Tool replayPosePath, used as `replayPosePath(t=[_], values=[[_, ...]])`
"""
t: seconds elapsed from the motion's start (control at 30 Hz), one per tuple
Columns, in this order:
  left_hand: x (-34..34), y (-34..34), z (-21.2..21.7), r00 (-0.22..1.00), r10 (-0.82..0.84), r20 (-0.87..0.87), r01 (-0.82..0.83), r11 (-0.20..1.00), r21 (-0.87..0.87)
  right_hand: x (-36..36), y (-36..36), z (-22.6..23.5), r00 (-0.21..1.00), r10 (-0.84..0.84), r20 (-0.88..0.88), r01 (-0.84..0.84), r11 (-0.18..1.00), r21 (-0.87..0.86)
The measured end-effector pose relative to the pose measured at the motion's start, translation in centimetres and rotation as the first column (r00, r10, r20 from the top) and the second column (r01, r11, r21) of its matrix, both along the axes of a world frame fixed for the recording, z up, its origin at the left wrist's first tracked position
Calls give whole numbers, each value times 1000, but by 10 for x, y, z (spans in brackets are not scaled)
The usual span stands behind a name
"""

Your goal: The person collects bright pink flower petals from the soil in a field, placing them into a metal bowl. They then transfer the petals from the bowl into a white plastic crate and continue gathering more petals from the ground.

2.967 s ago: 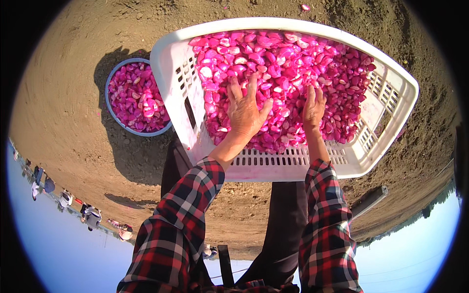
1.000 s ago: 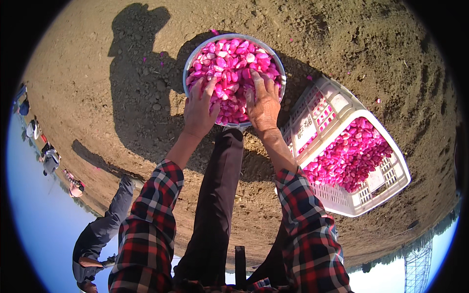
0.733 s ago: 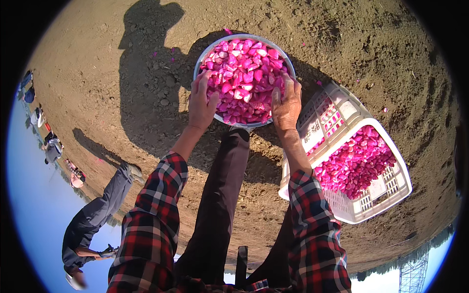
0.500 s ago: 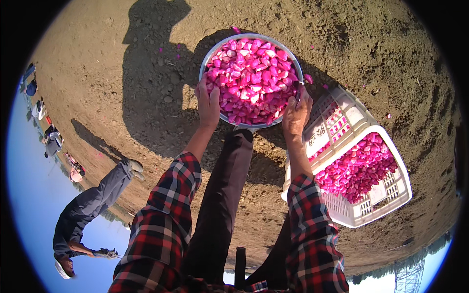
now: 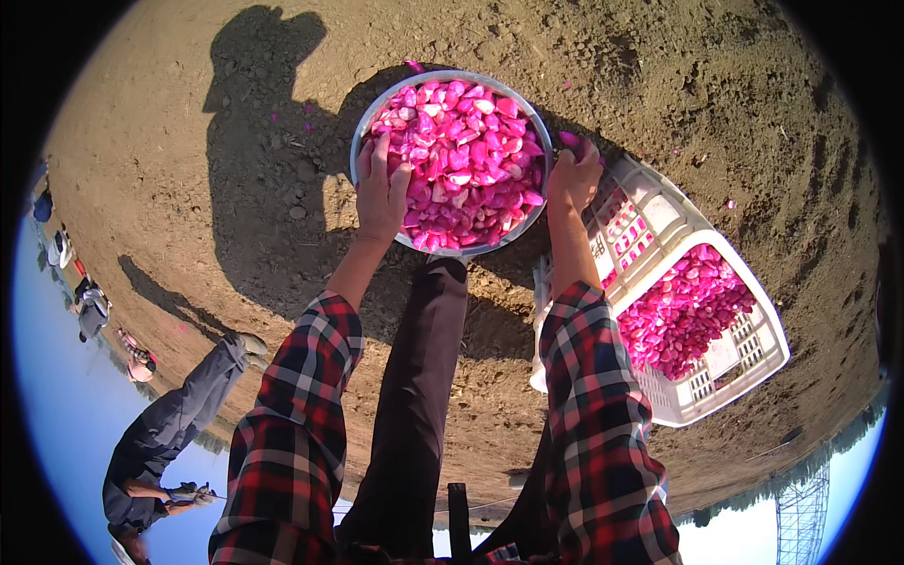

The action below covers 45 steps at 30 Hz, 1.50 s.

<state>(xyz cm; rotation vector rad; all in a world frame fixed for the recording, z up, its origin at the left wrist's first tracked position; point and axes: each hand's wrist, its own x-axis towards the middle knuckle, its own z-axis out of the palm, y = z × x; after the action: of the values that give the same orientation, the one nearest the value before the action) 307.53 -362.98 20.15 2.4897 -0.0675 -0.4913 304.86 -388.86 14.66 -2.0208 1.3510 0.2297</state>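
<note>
A round metal basin, heaped with pink rose petals, sits on the soil ahead of me. My left hand rests over its left rim, thumb and fingers apart on the petals. Just outside the right rim is my right hand, its fingers curled at a loose pink petal; they appear to pinch it, though the grip is partly hidden. Beside that hand a white slatted plastic crate lies tilted, with more pink petals inside.
Dry, uneven soil surrounds the basin, and a few petals are scattered on it. My dark trouser leg comes up close to the basin's near side. Another person stands at the left, with several others farther off.
My right hand has left the basin's rim and moved to the loose petal beside it. My left hand has shifted farther over the petals. The view has shifted slightly.
</note>
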Motion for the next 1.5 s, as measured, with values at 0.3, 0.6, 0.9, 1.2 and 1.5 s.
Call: replayPosePath(t=[0.3,0.6,0.9,1.2,1.5], values=[[5,36,14,997,69,25,-67,996,-54,7,-25,-33,992,101,-77,-105,993,-51],[68,29,-16,991,133,17,-132,991,-25,-8,1,78,880,352,320,-438,861,258],[148,-48,-93,938,114,-327,-4,947,320,-58,14,78,947,-1,321,-114,933,340],[156,-42,-113,946,42,-321,48,962,268,-87,21,67,906,-235,351,74,906,416],[75,7,26,983,-20,-181,-9,988,-156,-113,10,57,946,-181,269,135,974,182]])
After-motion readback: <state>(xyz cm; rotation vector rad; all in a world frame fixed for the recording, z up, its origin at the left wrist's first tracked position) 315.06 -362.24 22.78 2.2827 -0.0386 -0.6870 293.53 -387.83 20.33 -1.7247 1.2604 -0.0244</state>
